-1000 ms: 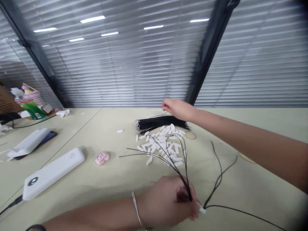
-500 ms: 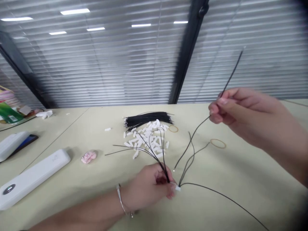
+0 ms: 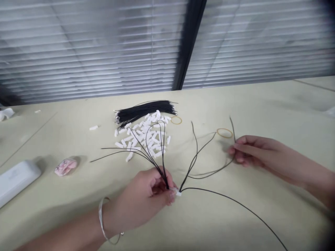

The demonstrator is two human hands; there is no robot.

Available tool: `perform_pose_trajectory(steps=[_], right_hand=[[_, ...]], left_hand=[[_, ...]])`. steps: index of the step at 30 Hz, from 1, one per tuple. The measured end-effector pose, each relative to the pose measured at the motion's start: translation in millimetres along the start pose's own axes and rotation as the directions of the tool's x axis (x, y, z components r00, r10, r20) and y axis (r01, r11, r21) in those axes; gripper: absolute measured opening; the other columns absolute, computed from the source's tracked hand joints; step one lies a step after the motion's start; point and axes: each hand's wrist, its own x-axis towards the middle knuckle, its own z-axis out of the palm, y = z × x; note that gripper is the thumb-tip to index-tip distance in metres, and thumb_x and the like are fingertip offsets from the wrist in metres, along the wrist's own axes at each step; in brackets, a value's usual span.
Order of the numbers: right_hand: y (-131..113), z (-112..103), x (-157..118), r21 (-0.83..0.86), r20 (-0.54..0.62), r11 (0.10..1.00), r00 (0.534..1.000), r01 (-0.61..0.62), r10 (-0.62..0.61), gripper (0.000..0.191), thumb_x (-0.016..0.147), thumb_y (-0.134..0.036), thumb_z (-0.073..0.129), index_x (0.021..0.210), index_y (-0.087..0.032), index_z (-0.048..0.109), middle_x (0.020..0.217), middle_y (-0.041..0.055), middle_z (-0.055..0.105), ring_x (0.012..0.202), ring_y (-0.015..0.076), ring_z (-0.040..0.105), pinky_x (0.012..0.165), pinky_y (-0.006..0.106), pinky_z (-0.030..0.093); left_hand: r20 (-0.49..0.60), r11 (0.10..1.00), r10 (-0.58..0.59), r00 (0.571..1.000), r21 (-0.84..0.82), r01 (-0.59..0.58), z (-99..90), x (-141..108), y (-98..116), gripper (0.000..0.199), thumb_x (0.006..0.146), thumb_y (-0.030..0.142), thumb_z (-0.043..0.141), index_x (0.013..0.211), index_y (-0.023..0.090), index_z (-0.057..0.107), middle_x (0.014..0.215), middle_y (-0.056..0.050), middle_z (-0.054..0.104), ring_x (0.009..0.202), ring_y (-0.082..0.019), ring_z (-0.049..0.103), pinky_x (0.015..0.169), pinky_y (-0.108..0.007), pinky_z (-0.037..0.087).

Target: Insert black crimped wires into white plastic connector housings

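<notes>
My left hand (image 3: 149, 195) pinches a small white connector (image 3: 178, 192) with several black wires fanning out on both sides of it. One long wire (image 3: 235, 201) curves from the connector toward the bottom right. To the right, my right hand (image 3: 258, 153) has a single black wire (image 3: 232, 127) between thumb and fingers; one end points up and the rest bends down to the left, near the other wires. Behind my left hand lies a pile of white connectors (image 3: 146, 134), and just beyond it a bundle of black wires (image 3: 146, 111).
Two yellow rubber bands (image 3: 176, 120) lie on the table (image 3: 274, 104), one beside the pile and one near my right hand. A pink patterned item (image 3: 66, 166) and a white device (image 3: 18, 181) are at the left. Window blinds stand behind.
My right hand has come down with its wire, which now hangs lower and is more bent. The view has shifted right and down; my left hand keeps its pinch.
</notes>
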Motion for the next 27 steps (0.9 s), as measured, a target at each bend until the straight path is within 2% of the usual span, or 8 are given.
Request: perform_pose_trajectory(steps=[3, 6, 8, 11, 13, 18, 23, 27], right_hand=[[2, -9, -7, -0.261, -0.103, 0.965, 0.993, 0.027, -0.055, 0.046, 0.067, -0.065, 0.065, 0.061, -0.025, 0.043, 0.049, 0.004, 0.049, 0.042, 0.0174, 0.042, 0.044, 0.036, 0.035], [-3, -5, -23, -0.405, -0.119, 0.906, 0.975, 0.126, -0.189, 0.043, 0.072, -0.063, 0.062, 0.065, -0.026, 0.041, 0.053, 0.0025, 0.045, 0.043, 0.0165, 0.035, 0.044, 0.034, 0.029], [-9, 6, -36, -0.396, 0.132, 0.87, 0.956, 0.294, -0.262, 0.035, 0.078, -0.062, 0.057, 0.073, -0.028, 0.051, 0.07, 0.0057, 0.055, 0.055, 0.0193, 0.048, 0.047, 0.034, 0.038], [-20, 25, -48, -0.26, 0.587, 0.8, 0.747, 0.54, -0.313, 0.022, 0.09, -0.051, 0.053, 0.09, -0.031, 0.061, 0.095, 0.0049, 0.06, 0.08, 0.0176, 0.059, 0.062, 0.03, 0.05], [-27, 36, -51, -0.198, 0.676, 0.781, 0.659, 0.592, -0.328, 0.019, 0.095, -0.044, 0.05, 0.091, -0.029, 0.06, 0.097, 0.0036, 0.059, 0.085, 0.0157, 0.059, 0.07, 0.029, 0.05], [-29, 47, -54, -0.205, 0.659, 0.771, 0.668, 0.603, -0.347, 0.031, 0.101, -0.041, 0.038, 0.081, -0.023, 0.055, 0.093, 0.0034, 0.057, 0.085, 0.016, 0.056, 0.075, 0.03, 0.048], [-22, 41, -52, -0.302, 0.53, 0.739, 0.75, 0.602, -0.395, 0.03, 0.1, -0.044, 0.036, 0.083, -0.024, 0.051, 0.095, 0.006, 0.055, 0.081, 0.0187, 0.056, 0.07, 0.033, 0.049], [-21, 38, -52, -0.275, 0.601, 0.743, 0.712, 0.61, -0.363, 0.024, 0.098, -0.046, 0.044, 0.091, -0.026, 0.056, 0.102, 0.0059, 0.056, 0.086, 0.0184, 0.057, 0.073, 0.032, 0.05]], left_hand=[[0.01, 1.0, -0.011, 1.0, 0.002, 0.011, -0.1, 0, 1, 0.013, 0.088, 0.025, 0.062, 0.084, 0.016, 0.053, 0.076, 0.0, 0.057, 0.071, -0.012, 0.052, 0.068, -0.027, 0.042], [0.006, 1.0, -0.016, 1.0, 0.01, 0.016, 0.6, -1, 2, 0.013, 0.088, 0.026, 0.061, 0.084, 0.016, 0.054, 0.076, 0.0, 0.056, 0.072, -0.012, 0.051, 0.067, -0.027, 0.042], [0.003, 1.0, -0.016, 1.0, 0.027, 0.016, 1.0, -2, 2, 0.013, 0.088, 0.026, 0.06, 0.084, 0.016, 0.053, 0.076, 0.0, 0.056, 0.071, -0.012, 0.051, 0.066, -0.026, 0.041], [-0.008, 0.998, -0.029, 1.0, 0.055, 0.029, 1.1, -1, 4, 0.013, 0.087, 0.027, 0.06, 0.083, 0.017, 0.053, 0.074, 0.0, 0.056, 0.07, -0.013, 0.051, 0.064, -0.026, 0.04], [-0.012, 0.997, -0.038, 0.999, 0.061, 0.039, 1.2, -1, 5, 0.013, 0.086, 0.027, 0.06, 0.083, 0.017, 0.052, 0.075, 0.0, 0.056, 0.07, -0.013, 0.05, 0.064, -0.026, 0.04], [-0.007, 0.997, -0.036, 0.999, 0.062, 0.036, 1.7, 0, 6, 0.013, 0.086, 0.026, 0.06, 0.083, 0.017, 0.052, 0.074, 0.0, 0.055, 0.07, -0.013, 0.05, 0.065, -0.027, 0.04], [-0.007, 0.998, -0.013, 1.0, 0.068, 0.014, 1.6, 0, 5, 0.012, 0.087, 0.026, 0.06, 0.083, 0.016, 0.054, 0.075, -0.001, 0.056, 0.071, -0.013, 0.051, 0.066, -0.027, 0.042], [-0.011, 0.999, -0.008, 1.0, 0.033, 0.008, 1.5, 0, 4, 0.011, 0.086, 0.025, 0.061, 0.084, 0.016, 0.055, 0.077, -0.002, 0.058, 0.073, -0.014, 0.052, 0.068, -0.029, 0.043]])
